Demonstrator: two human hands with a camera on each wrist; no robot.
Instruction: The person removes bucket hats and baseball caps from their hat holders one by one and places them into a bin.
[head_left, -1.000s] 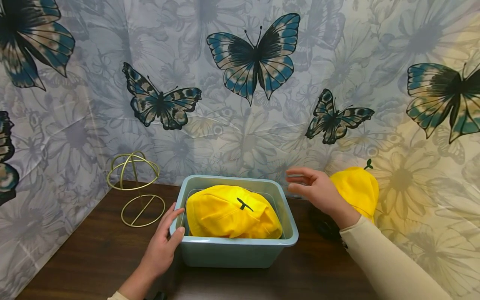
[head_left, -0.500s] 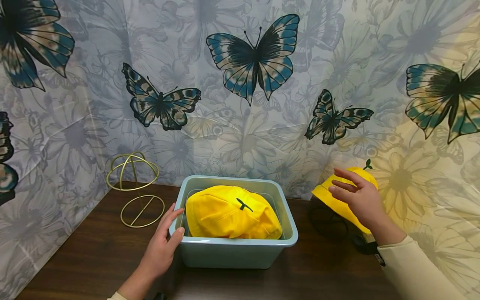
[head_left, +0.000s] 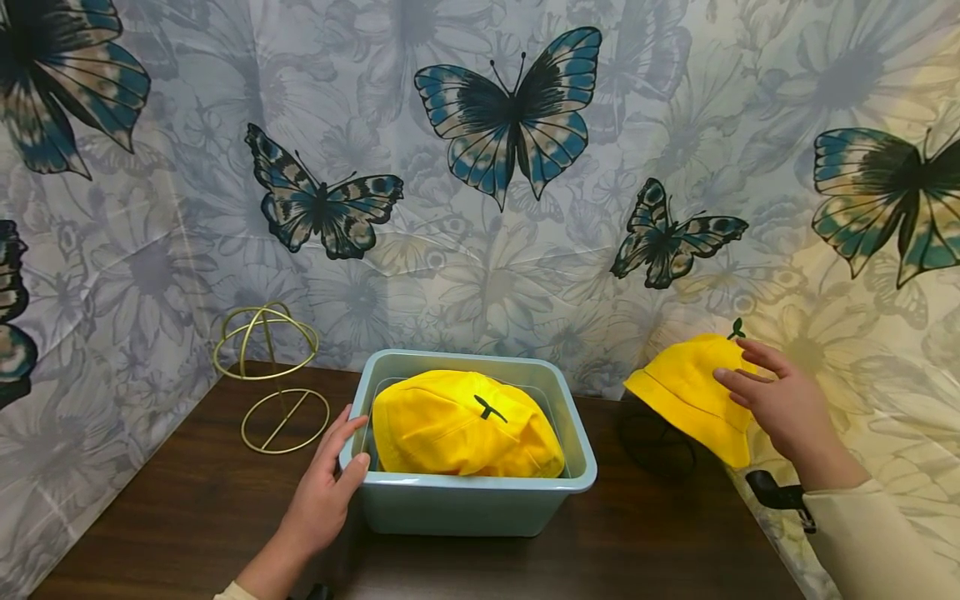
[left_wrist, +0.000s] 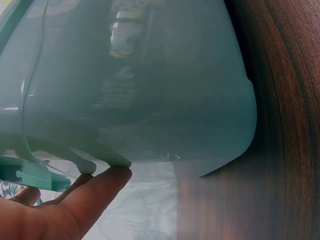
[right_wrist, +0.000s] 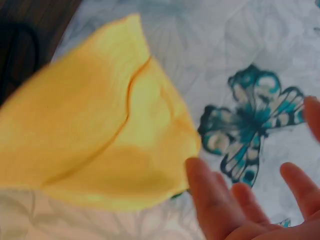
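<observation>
A light blue plastic bin (head_left: pixel 450 507) stands on the table, holding a crumpled yellow hat (head_left: pixel 442 421) with a dark green sprout-shaped detail. At the bin's left rim, my left hand (head_left: pixel 321 492) rests with fairly straight fingers. The left wrist view shows its fingertips (left_wrist: pixel 117 172) against the bin's outer wall. To the right, a second yellow hat (head_left: pixel 686 383) with a green sprout on top sits tilted on a dark wire stand (head_left: pixel 652 446). My right hand (head_left: pixel 795 408) is at this hat's right side, fingers spread; whether they touch it I cannot tell.
A gold wire hat stand (head_left: pixel 273 375) stands at the left, with nothing on it. Behind the dark wooden table (head_left: pixel 187 517) hangs a butterfly-patterned cloth (head_left: pixel 480 275), which also runs along both sides.
My right hand has moved right, from above the bin's right side, across the hat on the dark stand to its right side. My left hand and the bin have not moved.
</observation>
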